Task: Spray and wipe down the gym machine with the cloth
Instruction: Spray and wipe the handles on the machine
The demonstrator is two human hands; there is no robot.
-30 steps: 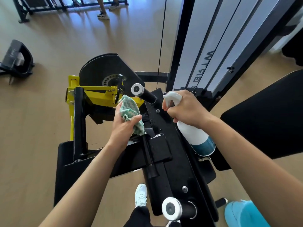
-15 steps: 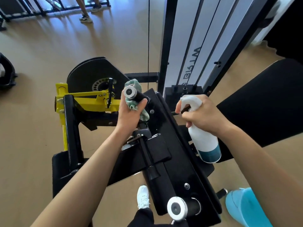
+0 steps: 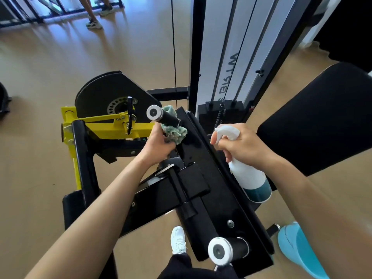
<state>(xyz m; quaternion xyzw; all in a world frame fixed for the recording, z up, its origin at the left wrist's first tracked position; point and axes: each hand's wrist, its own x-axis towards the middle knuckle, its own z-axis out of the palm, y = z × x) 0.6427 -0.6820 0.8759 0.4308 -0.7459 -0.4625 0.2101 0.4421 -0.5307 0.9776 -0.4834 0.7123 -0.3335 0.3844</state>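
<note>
Head view: we see upside-down letters on the white panel (image 3: 227, 63) behind the gym machine (image 3: 201, 158), too partial to spell out. Of our hands, the left hand (image 3: 159, 143) grips the cloth (image 3: 174, 132), bunched against the upper black handle (image 3: 163, 116). The right hand (image 3: 243, 143) curls round the spray bottle (image 3: 251, 180) just beside the machine. A yellow frame (image 3: 100, 125) stands to the left.
</note>
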